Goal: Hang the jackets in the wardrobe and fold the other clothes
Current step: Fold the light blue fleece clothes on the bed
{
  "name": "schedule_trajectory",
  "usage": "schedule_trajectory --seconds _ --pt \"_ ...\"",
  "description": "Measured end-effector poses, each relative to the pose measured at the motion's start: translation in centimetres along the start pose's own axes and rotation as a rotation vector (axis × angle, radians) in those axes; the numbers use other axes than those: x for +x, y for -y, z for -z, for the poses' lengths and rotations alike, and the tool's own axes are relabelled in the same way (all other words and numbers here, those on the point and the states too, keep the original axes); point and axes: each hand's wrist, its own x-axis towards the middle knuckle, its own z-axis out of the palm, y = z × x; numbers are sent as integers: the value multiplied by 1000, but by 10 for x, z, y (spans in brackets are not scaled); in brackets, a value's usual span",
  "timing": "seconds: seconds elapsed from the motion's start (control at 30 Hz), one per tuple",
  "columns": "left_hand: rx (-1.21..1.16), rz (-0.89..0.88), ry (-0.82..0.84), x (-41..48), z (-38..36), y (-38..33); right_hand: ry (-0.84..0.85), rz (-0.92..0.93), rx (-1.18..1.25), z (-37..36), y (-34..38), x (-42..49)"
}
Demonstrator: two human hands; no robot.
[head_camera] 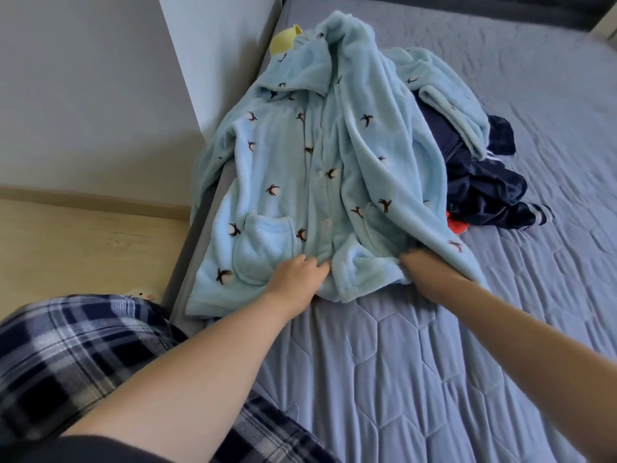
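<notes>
Light-blue fleece pyjama jacket with dark bird print (310,168): spread front-up near left edge of grey-blue quilted bed (417,362), one sleeve draping over the side. Left hand (297,274): fingers curled, pinching the hem by the button placket. Right hand (417,262): fingers tucked under the fleece, gripping right hem corner. Crumpled navy garment (484,188) just beside, partly under the jacket; red cloth (455,225) peeking out below; yellow cloth (287,40) at the collar.

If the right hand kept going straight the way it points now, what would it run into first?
The right hand already grips the hem of the light blue fleece pyjama top, pointing up the bed. Going on, it would push further into that top's fleece; the dark navy garment lies beyond to the right, though depth is uncertain.
</notes>
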Motion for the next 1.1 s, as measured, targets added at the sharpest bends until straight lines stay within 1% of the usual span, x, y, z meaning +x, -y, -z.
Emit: schedule_trajectory --seconds 0.07,0.1,0.17,0.2,0.23,0.27,0.3,0.33,0.37,0.4,0.43,0.47,0.5,0.53,0.57,0.6,0.63,0.67,0.7,0.73,0.77,0.8,0.83,0.87,0.9,0.93,0.97,1.0,1.03,1.07,1.1 --pt "-115 -11 -11 1 3 8 131 -124 75 14 -13 -1" --pt "-155 -32 15 0 6 11 224 -126 26 22 -16 -3" --pt "-215 -78 124 -3 9 17 471 -105 -109 32 -12 -7" --pt "-263 -79 186 -4 10 18 532 -82 -158 34 -6 -7" --pt "-317 -69 244 -6 11 18 500 -73 -125 33 0 -7" --pt "-351 -57 278 -7 11 17 348 -65 -74 32 7 -5" --pt "-353 -53 281 -7 10 16 155 -31 -31 29 15 -5" --pt "-343 -52 261 -7 9 14 -11 45 13 25 24 -7" --pt "-359 -39 245 -7 8 12 -75 138 65 22 32 -8" --pt "-428 -7 256 -7 8 11 -16 222 101 20 41 -11" --pt "-542 43 297 -7 8 11 130 283 139 20 47 -14" --pt "-681 95 348 -8 8 12 306 307 165 20 49 -15" --pt "-815 141 382 -9 8 13 438 307 239 23 47 -14" --pt "-919 177 376 -10 8 13 472 275 357 27 43 -12" --pt "-981 210 321 -11 8 13 382 231 511 32 39 -9" --pt "-988 239 221 -11 6 12 173 144 624 36 36 -5" --pt "-931 257 100 -11 4 11 -127 39 663 39 33 -1" --pt "-824 238 -2 -10 1 10 -439 -56 604 40 30 2" --pt "-709 182 -64 -10 -1 9 -641 -131 468 40 27 6" --pt "-620 107 -80 -10 -2 7 -682 -227 317 40 24 8" --pt "-569 47 -50 -10 -5 6 -546 -323 220 39 20 10" --pt "-552 26 4 -10 -6 5 -379 -396 190 41 17 13" --pt "-571 28 53 -11 -8 5 -229 -457 190 44 14 15" --pt "-621 53 86 -11 -8 6 -122 -500 240 51 12 16" --pt "-712 102 94 -11 -6 8 -73 -526 316 60 11 18" --pt "-831 174 94 -10 -1 10 -97 -536 381 71 11 21" --pt "-987 265 78 -7 6 13 -160 -519 431 84 16 23" --pt "-1184 380 49 -2 11 18 -232 -457 486 98 23 25" --pt "-1407 503 23 1 18 23 -235 -342 585 111 33 27" --pt "-1633 609 8 3 23 28 -173 -206 749 125 47 26" --pt "-1821 678 -9 2 26 35 -45 -88 952 136 63 24"
